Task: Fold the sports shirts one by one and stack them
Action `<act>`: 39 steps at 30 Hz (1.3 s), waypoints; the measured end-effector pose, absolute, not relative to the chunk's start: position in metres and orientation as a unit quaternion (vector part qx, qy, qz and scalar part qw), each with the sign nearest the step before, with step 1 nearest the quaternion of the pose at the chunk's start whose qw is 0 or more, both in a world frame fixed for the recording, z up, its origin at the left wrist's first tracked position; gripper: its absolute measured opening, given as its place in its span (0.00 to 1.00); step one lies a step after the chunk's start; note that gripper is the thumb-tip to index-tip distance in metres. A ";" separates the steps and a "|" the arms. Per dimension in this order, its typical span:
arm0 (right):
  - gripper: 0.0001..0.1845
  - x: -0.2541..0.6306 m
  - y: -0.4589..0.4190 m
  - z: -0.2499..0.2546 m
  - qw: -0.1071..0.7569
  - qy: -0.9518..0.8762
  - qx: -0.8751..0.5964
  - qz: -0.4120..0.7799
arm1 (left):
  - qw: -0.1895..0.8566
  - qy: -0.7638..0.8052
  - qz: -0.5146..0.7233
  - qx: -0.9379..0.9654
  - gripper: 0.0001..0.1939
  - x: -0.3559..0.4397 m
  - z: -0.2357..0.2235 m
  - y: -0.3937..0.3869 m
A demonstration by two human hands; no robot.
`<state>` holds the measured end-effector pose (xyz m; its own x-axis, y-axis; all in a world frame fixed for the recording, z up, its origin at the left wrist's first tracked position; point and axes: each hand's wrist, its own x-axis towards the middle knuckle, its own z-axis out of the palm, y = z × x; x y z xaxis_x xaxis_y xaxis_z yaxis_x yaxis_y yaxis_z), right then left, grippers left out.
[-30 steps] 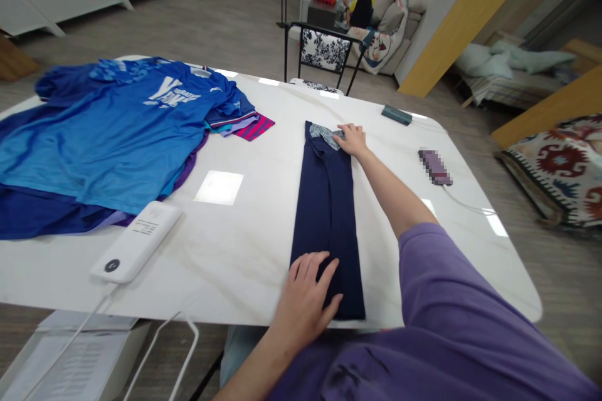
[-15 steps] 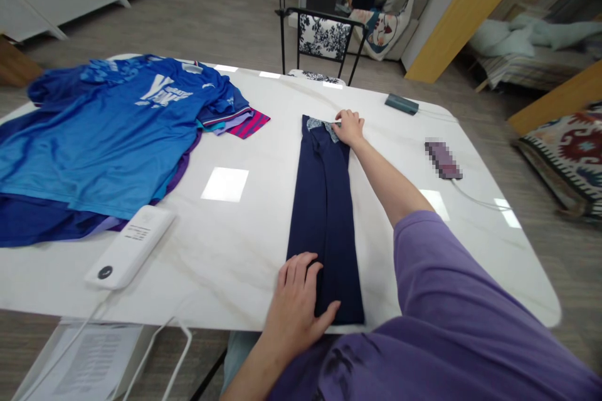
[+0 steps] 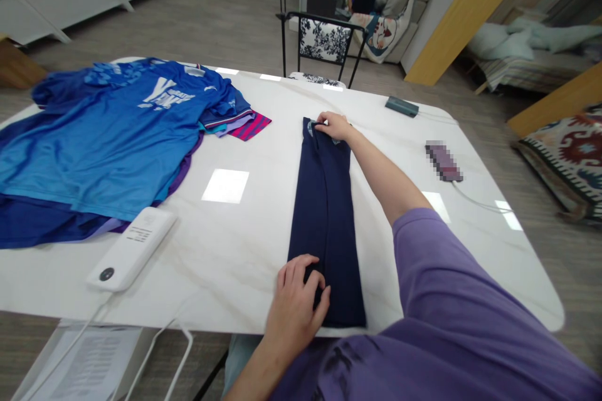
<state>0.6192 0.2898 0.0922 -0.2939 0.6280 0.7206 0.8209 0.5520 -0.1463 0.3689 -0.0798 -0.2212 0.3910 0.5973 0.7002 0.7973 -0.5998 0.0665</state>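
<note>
The right hand (image 3: 333,126) has shifted leftward along the far end of the folded navy garment (image 3: 336,213), and the left hand (image 3: 296,294) has drawn its thumb and index finger together over the near end. The garment stretches between both hands; whether either pinches cloth, I cannot tell. Left of the left hand lies a white device (image 3: 134,249), with piled shirts (image 3: 113,144) beyond.

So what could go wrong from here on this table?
The navy garment might slip off the table, since its near end lies by the edge. The right hand could crease its far end. A cord hangs from the white device past that edge; a snag might drag it.
</note>
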 end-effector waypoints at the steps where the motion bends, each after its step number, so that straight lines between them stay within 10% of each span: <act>1: 0.18 0.619 0.292 0.093 0.402 -0.786 -0.455 -0.117 | 0.134 -0.418 -0.355 -0.826 0.03 0.368 -0.221 -0.081; 9: 0.24 0.603 0.285 0.071 0.418 -0.751 -0.489 -0.147 | 0.186 -0.464 -0.389 -0.773 0.03 0.368 -0.223 -0.082; 14: 0.31 0.607 0.232 0.042 0.501 -0.693 -0.479 -0.196 | 0.240 -0.394 -0.393 -0.796 0.26 0.369 -0.228 -0.080; 34: 0.11 0.606 -0.102 -0.272 0.410 -0.770 -0.489 -0.013 | 0.059 -0.426 -0.379 -0.819 0.13 0.352 -0.226 -0.105; 39: 0.34 0.608 -0.118 -0.281 0.445 -0.774 -0.445 -0.066 | 0.108 -0.418 -0.352 -0.831 0.15 0.337 -0.227 -0.111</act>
<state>0.6081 -0.1178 -0.2807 -0.2068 0.6308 0.7479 0.7476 0.5950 -0.2952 0.3374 -0.1115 -0.2270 0.4031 0.6191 0.6740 0.7703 -0.6272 0.1153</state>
